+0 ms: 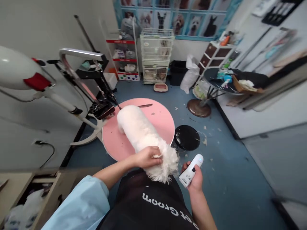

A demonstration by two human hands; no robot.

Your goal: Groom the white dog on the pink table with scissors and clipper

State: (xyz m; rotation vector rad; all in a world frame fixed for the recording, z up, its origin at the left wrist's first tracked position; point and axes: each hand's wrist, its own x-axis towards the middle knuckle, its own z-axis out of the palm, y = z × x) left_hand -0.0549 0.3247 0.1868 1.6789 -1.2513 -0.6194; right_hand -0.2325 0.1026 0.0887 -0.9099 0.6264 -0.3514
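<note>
- A wooden drawer [35,195] stands open at the lower left, with what looks like a white plastic bag and dark items inside; I cannot make out more.
- Against the far wall a stack of white wire cages [157,54] rises under the dog posters; something pale sits in the lower cage, too small to identify.
- Left of the cages, a red-edged shelf unit [123,59] holds assorted pale and grey items.
- A black bin [177,72] stands by the wall, a white sack [190,75] leaning just beside it.
- A small pink bowl [160,87] lies on the blue floor in front of the cages.
- A cardboard box [247,86] on the dark side table at right holds something white.
- The white dog [144,134] stands on the round pink table [163,118], head away from the person, rear end at the near edge.
- The left hand [147,157] lies on the dog's back near the rump, fingers curled into the fur, forearm reaching in from a light blue sleeve.
- The right hand [195,179] is closed around a white clipper [191,171], held just beside the dog's rear, apart from the fur, its far end pointing up and away.
- A black stool [187,137] sits just right of the table, tufts of fur scattered on the floor near it.
- A white dryer [16,68] on a stand hangs at the left.
</note>
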